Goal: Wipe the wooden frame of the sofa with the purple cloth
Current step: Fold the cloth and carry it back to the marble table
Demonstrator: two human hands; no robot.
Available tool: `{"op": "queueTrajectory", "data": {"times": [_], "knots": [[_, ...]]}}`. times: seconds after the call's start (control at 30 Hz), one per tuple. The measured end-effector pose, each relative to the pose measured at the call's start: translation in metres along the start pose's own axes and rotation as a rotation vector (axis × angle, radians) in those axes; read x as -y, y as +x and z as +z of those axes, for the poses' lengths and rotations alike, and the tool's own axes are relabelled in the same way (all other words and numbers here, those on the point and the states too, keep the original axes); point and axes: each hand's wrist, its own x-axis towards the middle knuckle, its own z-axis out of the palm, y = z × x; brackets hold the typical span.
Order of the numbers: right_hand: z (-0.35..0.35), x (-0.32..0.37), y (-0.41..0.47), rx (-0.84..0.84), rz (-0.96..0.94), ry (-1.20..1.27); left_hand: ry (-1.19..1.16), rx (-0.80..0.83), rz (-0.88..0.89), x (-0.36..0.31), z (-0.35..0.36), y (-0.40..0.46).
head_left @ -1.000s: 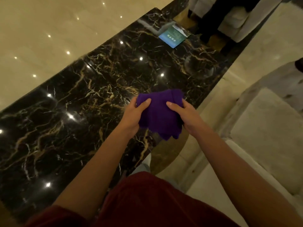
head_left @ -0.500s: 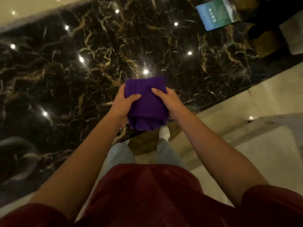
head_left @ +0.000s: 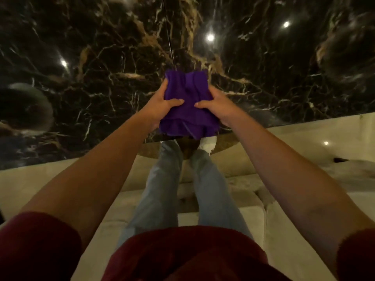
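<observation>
The purple cloth (head_left: 187, 104) hangs folded between both hands, left hand (head_left: 160, 106) and right hand (head_left: 219, 107) pinching opposite sides, thumbs on top; no wooden frame is visible, so neither hand is nearer.

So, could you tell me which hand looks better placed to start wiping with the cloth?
Neither clearly. The left hand and right hand both grip the folded cloth, one on each side, thumbs on top. No wooden frame shows here, only pale cushions below, so either could take over.
</observation>
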Motion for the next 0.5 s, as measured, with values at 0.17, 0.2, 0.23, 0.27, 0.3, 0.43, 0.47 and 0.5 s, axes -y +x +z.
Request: {"op": "queueTrajectory", "data": {"times": [0.17,0.2,0.23,0.27,0.3,0.43,0.47,0.5], "knots": [[0.019,-0.037,0.071,-0.114,-0.033,0.04,0.056,-0.104,0.014,0.046,-0.019,0.066],[0.024,-0.043,0.08,-0.137,-0.041,0.037,0.066,-0.11,0.011,0.055,-0.023,0.077],[0.028,-0.048,0.088,-0.17,-0.054,0.025,0.079,-0.113,0.009,0.064,-0.026,0.086],[0.031,-0.053,0.093,-0.209,-0.066,0.006,0.093,-0.117,0.007,0.071,-0.029,0.094],[0.033,-0.055,0.097,-0.25,-0.073,-0.023,0.109,-0.12,0.003,0.076,-0.031,0.1],[0.041,-0.051,0.099,-0.42,-0.151,-0.239,0.174,-0.173,0.006,0.086,-0.037,0.114],[0.044,-0.048,0.098,-0.459,-0.166,-0.299,0.188,-0.176,0.014,0.086,-0.038,0.114],[0.045,-0.046,0.097,-0.491,-0.167,-0.343,0.213,-0.178,0.03,0.086,-0.038,0.114]]}}
